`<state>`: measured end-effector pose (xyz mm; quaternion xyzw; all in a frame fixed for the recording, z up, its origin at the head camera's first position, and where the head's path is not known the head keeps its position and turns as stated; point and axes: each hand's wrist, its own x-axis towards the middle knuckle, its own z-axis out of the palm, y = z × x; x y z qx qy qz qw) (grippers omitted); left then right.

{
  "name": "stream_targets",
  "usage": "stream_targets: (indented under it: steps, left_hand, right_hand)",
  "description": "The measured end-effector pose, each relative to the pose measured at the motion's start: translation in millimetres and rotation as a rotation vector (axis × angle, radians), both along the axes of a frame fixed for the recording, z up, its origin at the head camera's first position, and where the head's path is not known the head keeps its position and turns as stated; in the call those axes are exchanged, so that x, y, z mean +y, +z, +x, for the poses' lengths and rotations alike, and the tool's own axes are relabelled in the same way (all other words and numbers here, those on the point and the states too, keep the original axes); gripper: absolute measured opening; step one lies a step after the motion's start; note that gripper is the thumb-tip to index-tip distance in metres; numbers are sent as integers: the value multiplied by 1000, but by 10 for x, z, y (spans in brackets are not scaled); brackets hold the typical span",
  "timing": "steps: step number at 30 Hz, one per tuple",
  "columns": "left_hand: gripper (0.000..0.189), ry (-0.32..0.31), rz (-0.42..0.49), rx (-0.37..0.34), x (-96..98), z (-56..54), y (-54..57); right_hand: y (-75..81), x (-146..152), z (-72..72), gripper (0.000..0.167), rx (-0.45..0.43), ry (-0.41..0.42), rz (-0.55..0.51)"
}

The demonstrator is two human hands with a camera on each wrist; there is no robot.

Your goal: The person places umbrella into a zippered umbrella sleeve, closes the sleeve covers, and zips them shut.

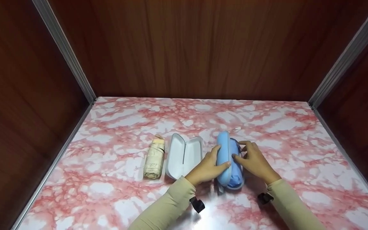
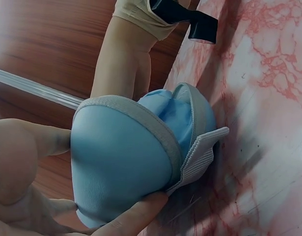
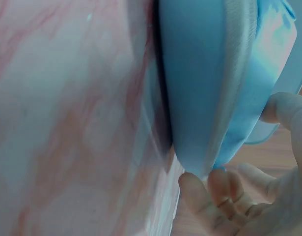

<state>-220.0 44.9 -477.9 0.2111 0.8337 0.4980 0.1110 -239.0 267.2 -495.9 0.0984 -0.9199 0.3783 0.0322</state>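
A blue hard case (image 1: 224,159) stands with its lid raised, and a folded blue umbrella (image 1: 235,163) lies inside its lower half. My left hand (image 1: 205,167) grips the lid, thumb and fingers spread around its rounded shell. A grey zip edge and a pale fabric tab (image 2: 202,152) show at the case's near end in the left wrist view. Over at the right side, my right hand (image 1: 256,161) rests its thumb on the umbrella. Its loosely bent fingertips (image 3: 192,187) touch around the far end of the case in the right wrist view.
Left of the blue case lies an opened white case (image 1: 193,155), partly behind the left hand. Beside that is a cream folded umbrella (image 1: 154,159). Brown wood-grain panels (image 1: 184,48) with metal edging enclose the red-and-white marbled table (image 1: 123,198) on three sides.
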Motion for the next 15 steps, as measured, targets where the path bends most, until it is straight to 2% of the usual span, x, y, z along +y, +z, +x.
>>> stream_targets:
  steps: [7, 15]
  left_hand:
    - [80, -2, -10, 0, 11, 9, -8]
    - [83, -4, -58, 38, 45, 47, 5]
  right_hand:
    - [-25, 18, -23, 59, -6, 6, -33]
    - [-55, 33, -26, 57, -13, 2, -48]
